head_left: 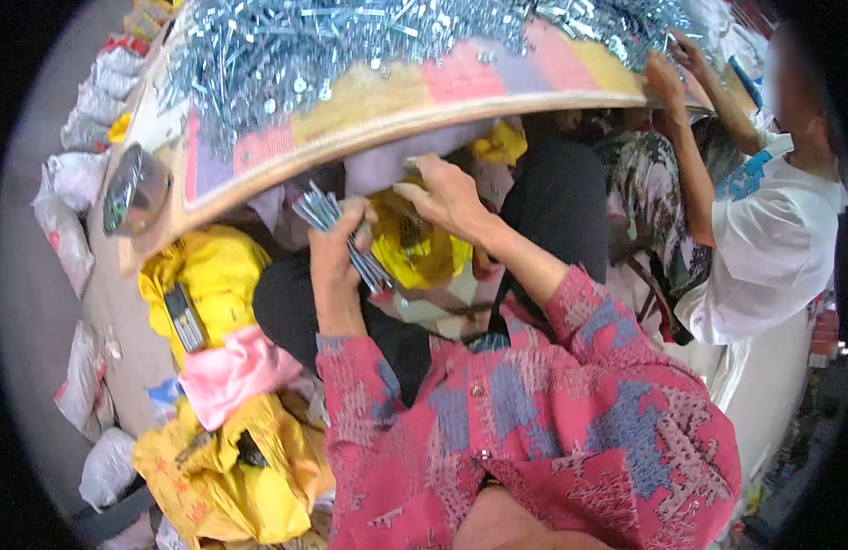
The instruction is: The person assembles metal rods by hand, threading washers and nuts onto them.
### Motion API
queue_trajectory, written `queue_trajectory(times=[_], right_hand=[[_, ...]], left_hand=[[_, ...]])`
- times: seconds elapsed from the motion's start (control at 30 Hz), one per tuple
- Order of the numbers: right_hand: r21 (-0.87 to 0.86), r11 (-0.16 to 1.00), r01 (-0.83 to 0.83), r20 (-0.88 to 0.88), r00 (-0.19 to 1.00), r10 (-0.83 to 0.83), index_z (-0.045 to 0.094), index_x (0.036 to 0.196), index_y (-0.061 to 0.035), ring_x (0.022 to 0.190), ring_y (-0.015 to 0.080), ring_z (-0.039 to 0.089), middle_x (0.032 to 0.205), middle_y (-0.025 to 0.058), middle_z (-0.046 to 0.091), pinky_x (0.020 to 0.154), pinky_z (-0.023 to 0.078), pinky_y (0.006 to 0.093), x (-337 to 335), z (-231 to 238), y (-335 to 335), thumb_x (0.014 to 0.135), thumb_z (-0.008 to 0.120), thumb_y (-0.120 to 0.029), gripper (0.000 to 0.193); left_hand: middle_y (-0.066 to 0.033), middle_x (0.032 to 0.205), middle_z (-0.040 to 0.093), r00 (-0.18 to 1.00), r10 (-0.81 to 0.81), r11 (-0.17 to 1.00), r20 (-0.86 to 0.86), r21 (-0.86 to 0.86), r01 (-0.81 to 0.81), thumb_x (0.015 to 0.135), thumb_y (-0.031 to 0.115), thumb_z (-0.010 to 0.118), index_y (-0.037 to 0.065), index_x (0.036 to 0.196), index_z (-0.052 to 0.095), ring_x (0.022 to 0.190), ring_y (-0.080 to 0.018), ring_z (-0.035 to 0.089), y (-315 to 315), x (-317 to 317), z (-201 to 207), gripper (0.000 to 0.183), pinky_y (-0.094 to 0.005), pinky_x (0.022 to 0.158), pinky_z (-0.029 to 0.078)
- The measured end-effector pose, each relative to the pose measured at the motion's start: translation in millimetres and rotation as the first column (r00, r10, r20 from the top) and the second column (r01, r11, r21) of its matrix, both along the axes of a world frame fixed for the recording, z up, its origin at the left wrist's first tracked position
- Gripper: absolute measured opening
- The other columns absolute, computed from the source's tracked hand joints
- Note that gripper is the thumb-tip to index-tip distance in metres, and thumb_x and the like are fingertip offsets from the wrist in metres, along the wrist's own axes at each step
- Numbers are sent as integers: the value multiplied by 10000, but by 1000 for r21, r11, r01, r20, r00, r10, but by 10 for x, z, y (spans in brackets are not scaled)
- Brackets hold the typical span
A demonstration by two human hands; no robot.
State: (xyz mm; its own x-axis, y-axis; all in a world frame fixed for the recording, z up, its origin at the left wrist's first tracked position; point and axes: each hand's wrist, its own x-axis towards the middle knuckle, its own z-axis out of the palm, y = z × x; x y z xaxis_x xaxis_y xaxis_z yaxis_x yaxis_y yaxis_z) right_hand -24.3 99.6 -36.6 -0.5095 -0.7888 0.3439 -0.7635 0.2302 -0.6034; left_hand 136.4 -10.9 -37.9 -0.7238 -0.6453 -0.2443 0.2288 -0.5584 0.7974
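Note:
My left hand (334, 252) is closed round a bundle of long silvery bolts (321, 209), whose ends stick out above and below the fist. To its right, just below the table's edge, my right hand (447, 197) has its fingers apart, and I see nothing in them. An open yellow bag (415, 247) hangs below both hands, with dark shapes inside that I cannot make out. On the table (378, 101), a large heap of similar bolts (286, 55) covers the far part of the striped cloth.
A clear container (135, 191) stands at the table's left corner. Yellow bags (231, 467), a pink cloth (236, 374) and a dark phone-like device (184, 316) lie at my left. White sacks (76, 183) line the floor. A co-worker in a white shirt (763, 229) reaches over the table at right.

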Motion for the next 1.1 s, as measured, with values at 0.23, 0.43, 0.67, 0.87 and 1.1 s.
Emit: queue_trajectory(times=[0.23,0.43,0.67,0.87,1.1], right_hand=[[-292,945,148,-80,981,-179,678,958,-36,811,298,656,867,183,662,711,493,374,-799,674,-372,857,593,-212,220],[-159,935,317,-405,843,-355,680,933,-61,764,355,647,809,168,667,669,505,440,-1851,595,-1216,823,608,-320,290],[-55,972,229,-134,963,-234,645,942,-93,711,394,602,753,174,621,621,468,489,-1466,802,-580,857,578,-314,247],[-307,948,84,61,996,-69,584,906,-2,724,393,626,792,220,619,615,500,478,-586,606,138,798,574,-148,183],[-76,942,326,293,911,-292,658,959,-52,847,358,641,866,178,658,751,491,484,-2042,852,539,873,540,-366,347]], left_hand=[[-34,703,571,990,-12,965,-138,259,48,877,146,651,21,911,578,440,-64,428,81,-333,251,148,-199,410,304],[-68,709,585,949,-125,936,-289,282,209,865,108,655,-14,943,583,429,-77,435,-27,-946,588,162,-195,403,302],[-115,766,644,988,95,994,-125,67,-87,853,49,646,-19,1016,560,447,-83,473,79,-1215,567,196,-186,365,346],[-11,750,592,977,196,981,-83,23,-195,870,63,644,18,953,617,519,-57,502,490,-1581,748,98,-194,398,339],[-67,649,631,962,-101,950,252,-262,168,832,139,674,-24,874,650,423,-67,454,467,-1126,634,170,-198,393,323]])
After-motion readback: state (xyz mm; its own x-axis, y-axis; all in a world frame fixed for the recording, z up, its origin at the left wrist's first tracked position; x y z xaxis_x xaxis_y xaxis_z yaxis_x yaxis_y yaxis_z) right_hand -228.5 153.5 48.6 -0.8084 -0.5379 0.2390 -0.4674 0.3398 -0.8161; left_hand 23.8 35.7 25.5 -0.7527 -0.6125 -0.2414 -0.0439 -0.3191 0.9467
